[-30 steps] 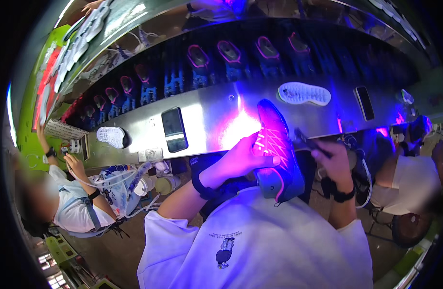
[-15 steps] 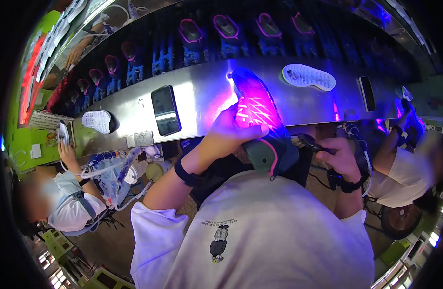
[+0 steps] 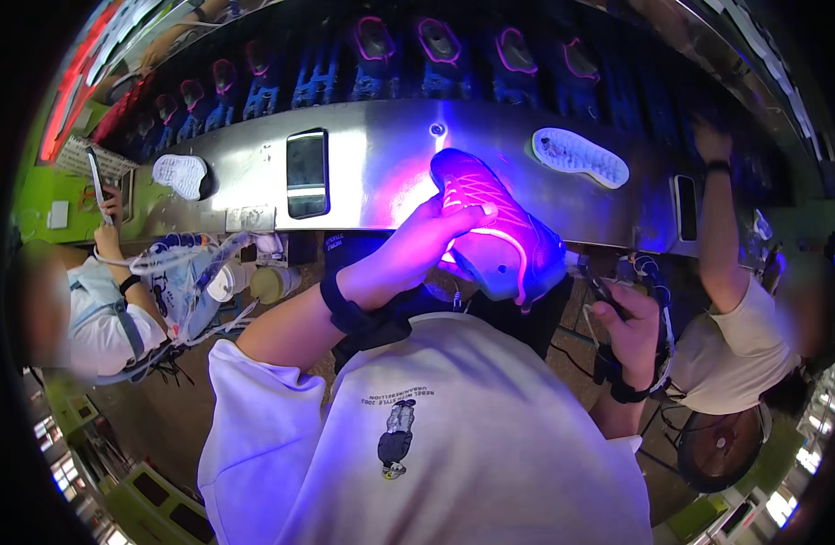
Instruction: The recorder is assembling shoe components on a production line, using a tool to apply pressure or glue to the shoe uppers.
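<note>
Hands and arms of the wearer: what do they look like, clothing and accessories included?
The left hand and right hand are ungloved. Each wrist has a black band. The loose, short sleeves are white, tinted bluish-violet; the forearms are uncovered above the bands.

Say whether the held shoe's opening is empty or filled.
Filled: a block with a small round hole shows within the collar of the shoe, which the left hand grips.

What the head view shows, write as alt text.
A person's left hand grips a violet-lit sneaker upper; the right hand holds a dark tool. Beyond, two white shoe soles and two phones lie on a metal bench.
</note>
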`<state>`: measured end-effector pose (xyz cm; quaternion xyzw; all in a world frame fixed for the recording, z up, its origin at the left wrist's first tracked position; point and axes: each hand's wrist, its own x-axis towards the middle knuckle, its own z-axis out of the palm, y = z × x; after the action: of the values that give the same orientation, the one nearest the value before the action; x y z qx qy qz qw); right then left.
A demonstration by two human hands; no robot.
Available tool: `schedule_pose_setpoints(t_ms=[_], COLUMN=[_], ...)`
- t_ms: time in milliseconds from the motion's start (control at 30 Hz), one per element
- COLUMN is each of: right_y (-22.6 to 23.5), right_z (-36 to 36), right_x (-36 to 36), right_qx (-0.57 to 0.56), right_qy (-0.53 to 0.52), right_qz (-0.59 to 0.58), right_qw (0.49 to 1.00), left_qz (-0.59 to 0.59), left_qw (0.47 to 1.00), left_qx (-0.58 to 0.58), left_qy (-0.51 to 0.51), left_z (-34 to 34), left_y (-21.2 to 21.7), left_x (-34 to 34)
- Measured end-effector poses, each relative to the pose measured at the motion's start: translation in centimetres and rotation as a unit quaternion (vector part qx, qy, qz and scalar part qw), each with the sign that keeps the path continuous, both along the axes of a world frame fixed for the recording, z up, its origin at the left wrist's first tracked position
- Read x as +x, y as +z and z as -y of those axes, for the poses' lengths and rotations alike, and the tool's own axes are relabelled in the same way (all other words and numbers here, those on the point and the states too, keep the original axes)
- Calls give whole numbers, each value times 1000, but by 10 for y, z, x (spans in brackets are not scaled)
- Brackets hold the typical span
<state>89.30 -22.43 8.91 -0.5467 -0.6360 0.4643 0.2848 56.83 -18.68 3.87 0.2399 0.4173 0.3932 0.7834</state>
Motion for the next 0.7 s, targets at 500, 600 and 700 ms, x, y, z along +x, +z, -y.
schedule_pose_setpoints(t_ms=[500,600,700], right_y=[51,48,32], right_z=[-72,-80,-83], right_x=[-38,-49,-56], right_qx=[78,67,78], right_qy=[124,135,148], right_qz=[122,139,106], right_qw=[982,979,980], left_qz=[343,409,498], left_qw=[893,842,760], left_qx=[-289,-349,-416], left_qy=[35,38,39], left_z=[25,29,27], left_y=[4,-9,1], left_x=[-26,-29,-33])
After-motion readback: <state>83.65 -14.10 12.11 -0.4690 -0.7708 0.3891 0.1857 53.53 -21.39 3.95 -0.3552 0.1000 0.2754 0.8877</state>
